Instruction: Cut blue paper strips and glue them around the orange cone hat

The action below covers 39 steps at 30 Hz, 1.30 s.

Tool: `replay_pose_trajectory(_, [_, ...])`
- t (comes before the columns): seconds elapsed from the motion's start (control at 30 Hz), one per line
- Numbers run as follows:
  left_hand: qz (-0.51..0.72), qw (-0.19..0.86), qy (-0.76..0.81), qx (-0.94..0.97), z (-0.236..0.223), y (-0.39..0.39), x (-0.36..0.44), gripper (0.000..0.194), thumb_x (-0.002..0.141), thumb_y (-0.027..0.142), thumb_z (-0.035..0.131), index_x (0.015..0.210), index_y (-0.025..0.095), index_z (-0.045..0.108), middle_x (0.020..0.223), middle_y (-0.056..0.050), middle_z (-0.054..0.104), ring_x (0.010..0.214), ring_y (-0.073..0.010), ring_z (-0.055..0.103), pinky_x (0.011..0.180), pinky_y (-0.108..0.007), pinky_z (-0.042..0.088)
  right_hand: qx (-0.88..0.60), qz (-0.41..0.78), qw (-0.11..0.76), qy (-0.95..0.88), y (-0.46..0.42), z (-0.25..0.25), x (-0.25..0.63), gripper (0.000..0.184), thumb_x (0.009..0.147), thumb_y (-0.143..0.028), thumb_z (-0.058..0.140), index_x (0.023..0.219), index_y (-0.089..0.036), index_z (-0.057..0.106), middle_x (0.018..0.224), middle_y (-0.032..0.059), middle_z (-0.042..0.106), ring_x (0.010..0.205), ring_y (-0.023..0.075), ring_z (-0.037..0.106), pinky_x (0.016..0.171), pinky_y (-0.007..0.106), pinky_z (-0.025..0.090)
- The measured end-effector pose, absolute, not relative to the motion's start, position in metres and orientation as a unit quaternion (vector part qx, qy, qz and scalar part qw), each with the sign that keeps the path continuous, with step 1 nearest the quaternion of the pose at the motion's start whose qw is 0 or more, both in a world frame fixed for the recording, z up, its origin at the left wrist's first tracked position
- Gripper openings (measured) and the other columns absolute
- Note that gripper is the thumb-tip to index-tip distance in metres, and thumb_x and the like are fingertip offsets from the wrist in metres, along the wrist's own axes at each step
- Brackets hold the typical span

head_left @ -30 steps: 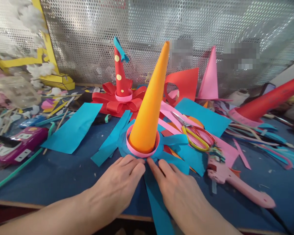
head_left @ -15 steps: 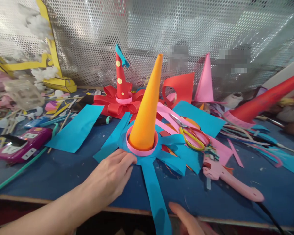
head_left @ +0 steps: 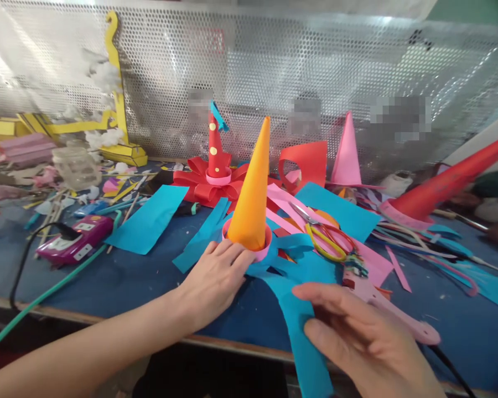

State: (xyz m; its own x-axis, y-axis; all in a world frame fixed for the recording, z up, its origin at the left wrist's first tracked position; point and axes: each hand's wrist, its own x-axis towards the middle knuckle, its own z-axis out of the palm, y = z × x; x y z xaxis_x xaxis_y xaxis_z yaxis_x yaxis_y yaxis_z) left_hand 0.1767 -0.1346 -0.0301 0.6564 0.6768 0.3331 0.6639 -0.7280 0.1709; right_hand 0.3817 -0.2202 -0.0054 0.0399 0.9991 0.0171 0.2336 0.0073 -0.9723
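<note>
An orange paper cone (head_left: 252, 204) stands in a pink paper ring (head_left: 265, 247) on a base of blue paper strips. The fingers of my left hand (head_left: 222, 273) are closed on the near side of the ring, at the foot of the cone. One long blue paper strip (head_left: 292, 315) runs from the base toward me and hangs over the table's front edge. My right hand (head_left: 369, 337) is open at this strip's right side, thumb and index finger apart, the index fingertip against the strip. Other blue strips (head_left: 201, 235) spread out around the base.
Yellow-handled scissors (head_left: 326, 243) and a pink glue gun (head_left: 398, 315) lie to the right. A purple power strip (head_left: 77, 237) with cords is at left. Behind stand a dotted red cone (head_left: 214, 155), a pink cone (head_left: 347, 155) and a perforated metal screen (head_left: 249, 61).
My right hand has risen from the bottom edge to the long blue strip, which now slants farther right. My left hand has shifted right along the ring. The camera view has moved too.
</note>
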Motion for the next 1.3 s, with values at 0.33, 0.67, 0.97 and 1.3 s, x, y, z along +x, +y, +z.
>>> replay_pose_trajectory(0.33, [0.325,0.012,0.353,0.877,-0.014,-0.107,0.181,0.012,0.092,0.013,0.048,0.096,0.019,0.058,0.096,-0.005,0.069,0.094,-0.0238,0.06,0.078,-0.037,0.044,-0.464,0.309,0.535,-0.635,-0.182,0.021,0.378,0.028,0.078,-0.029,0.074,0.104,-0.037,0.069,0.09,-0.0048,0.068,0.073,0.0093,0.062,0.062,0.013,0.053])
replay_pose_trajectory(0.67, [0.44,0.214,0.317,0.813,0.014,-0.067,0.179,0.021,0.082,0.007,0.053,0.097,0.021,0.059,0.088,0.003,0.069,0.082,-0.013,0.064,0.076,-0.025,0.047,-0.438,0.281,0.548,-0.655,-0.113,0.054,0.367,0.028,0.079,-0.02,0.069,0.106,-0.021,0.064,0.084,0.001,0.069,0.07,0.0146,0.067,0.066,0.028,0.059])
replay_pose_trajectory(0.97, [0.399,0.248,0.344,0.813,0.028,-0.06,0.172,0.017,0.073,0.013,0.059,0.085,0.019,0.069,0.083,0.002,0.07,0.075,-0.0151,0.06,0.072,-0.028,0.046,-0.463,0.126,0.514,-0.711,-0.091,0.058,0.348,0.029,0.079,-0.006,0.06,0.104,-0.018,0.062,0.076,-0.0021,0.063,0.061,0.0122,0.065,0.058,0.025,0.055])
replay_pose_trajectory(1.3, [0.448,0.173,0.381,0.79,0.017,-0.049,0.17,0.014,0.077,0.032,0.068,0.081,0.018,0.07,0.075,-0.001,0.07,0.068,-0.0174,0.06,0.061,-0.028,0.044,-0.55,-0.046,0.478,-0.683,-0.155,0.06,0.414,0.014,0.089,-0.031,0.059,0.098,-0.024,0.067,0.09,0.0008,0.071,0.081,0.0177,0.068,0.068,0.027,0.055])
